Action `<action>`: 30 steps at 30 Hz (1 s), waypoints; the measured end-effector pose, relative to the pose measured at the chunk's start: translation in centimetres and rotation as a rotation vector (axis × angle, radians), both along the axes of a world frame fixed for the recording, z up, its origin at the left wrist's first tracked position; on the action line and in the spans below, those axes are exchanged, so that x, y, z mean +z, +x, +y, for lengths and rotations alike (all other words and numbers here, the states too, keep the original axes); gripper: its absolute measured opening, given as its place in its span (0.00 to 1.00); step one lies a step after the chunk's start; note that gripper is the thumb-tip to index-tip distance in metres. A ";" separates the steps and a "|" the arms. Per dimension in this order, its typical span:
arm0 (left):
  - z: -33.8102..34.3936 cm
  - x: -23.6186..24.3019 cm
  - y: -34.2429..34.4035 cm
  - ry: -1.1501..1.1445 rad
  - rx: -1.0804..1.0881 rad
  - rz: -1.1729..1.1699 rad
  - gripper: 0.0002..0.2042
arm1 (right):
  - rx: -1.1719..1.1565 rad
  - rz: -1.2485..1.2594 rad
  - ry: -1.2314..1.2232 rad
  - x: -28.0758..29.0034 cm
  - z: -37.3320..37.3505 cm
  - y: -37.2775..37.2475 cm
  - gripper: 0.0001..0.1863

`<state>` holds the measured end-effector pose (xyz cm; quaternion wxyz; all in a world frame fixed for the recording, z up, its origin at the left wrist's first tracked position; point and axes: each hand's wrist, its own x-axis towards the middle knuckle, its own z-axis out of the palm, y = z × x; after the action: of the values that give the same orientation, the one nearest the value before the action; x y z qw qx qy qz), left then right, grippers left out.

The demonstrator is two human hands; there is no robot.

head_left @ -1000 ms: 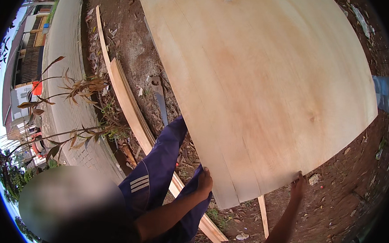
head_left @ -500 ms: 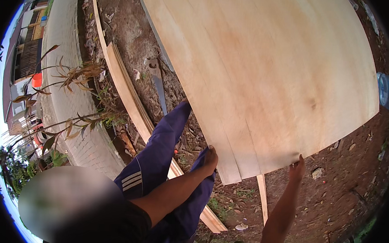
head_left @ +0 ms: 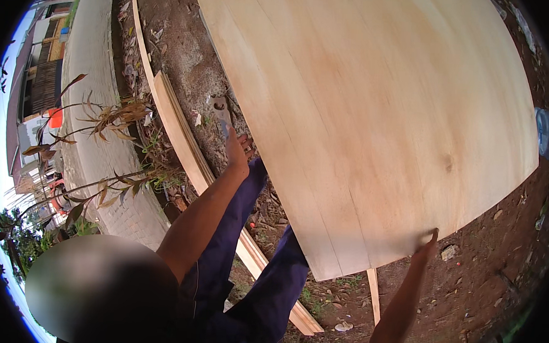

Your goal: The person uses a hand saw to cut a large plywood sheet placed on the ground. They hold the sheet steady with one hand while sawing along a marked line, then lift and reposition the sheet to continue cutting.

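A large pale plywood sheet takes up the middle and right of the head view. My left hand is off the sheet, beside its left edge. It reaches down over the blade of a handsaw lying on the ground, its fingers apart. The saw's handle shows past the hand, while most of the blade is covered. At the sheet's near edge my right hand holds on, one digit on the top face; the other fingers are mostly hidden.
Long thin wood strips lie on the ground left of my legs. Under the near edge a narrow wood piece sticks out. A clear blue container stands by the sheet's right edge. Dry plants border a concrete path.
My left hand has let go of the sheet's near left corner and moved forward and left to the saw. My right hand stays at the near edge. The view has shifted slightly.
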<state>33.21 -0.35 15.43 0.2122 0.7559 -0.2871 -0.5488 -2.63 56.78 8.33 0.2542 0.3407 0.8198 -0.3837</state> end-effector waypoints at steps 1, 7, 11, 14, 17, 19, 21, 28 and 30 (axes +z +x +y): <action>-3.4 -0.2 -0.6 -0.030 -0.053 0.044 0.43 | 0.027 0.069 0.036 -1.4 0.8 0.0 0.35; -15.2 -5.1 1.0 -0.141 -0.308 0.077 0.37 | -0.170 0.059 0.129 0.9 -6.9 1.1 0.48; -14.1 -6.8 -3.2 -0.143 -0.349 -0.040 0.41 | -0.129 -0.033 0.155 -0.2 -4.1 0.7 0.40; -13.5 -7.1 -4.1 -0.182 -0.341 -0.044 0.44 | -0.122 -0.224 0.159 -2.4 -2.5 0.4 0.37; -13.3 -8.3 -4.4 -0.216 -0.378 -0.065 0.47 | -0.155 -0.215 0.143 -3.8 -0.9 0.5 0.38; -14.3 -8.9 -3.5 -0.137 -0.571 -0.327 0.50 | 0.004 -0.079 0.137 -4.4 -3.5 2.2 0.36; -15.1 -9.5 -2.5 -0.054 -0.715 -0.570 0.51 | 0.341 -0.018 0.349 -4.0 -8.3 4.7 0.37; -15.9 -9.0 -3.6 0.090 -0.872 -0.715 0.50 | 0.852 -0.018 0.059 3.7 -31.0 19.0 0.29; -16.1 -10.0 -2.1 0.040 -0.835 -0.768 0.50 | 0.874 -0.083 -0.042 6.4 -36.9 23.9 0.27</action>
<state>31.09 -16.49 5.40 -0.1567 0.7275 -0.6079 -0.2769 21.31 19.92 14.69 0.4322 -0.0285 0.8681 -0.2425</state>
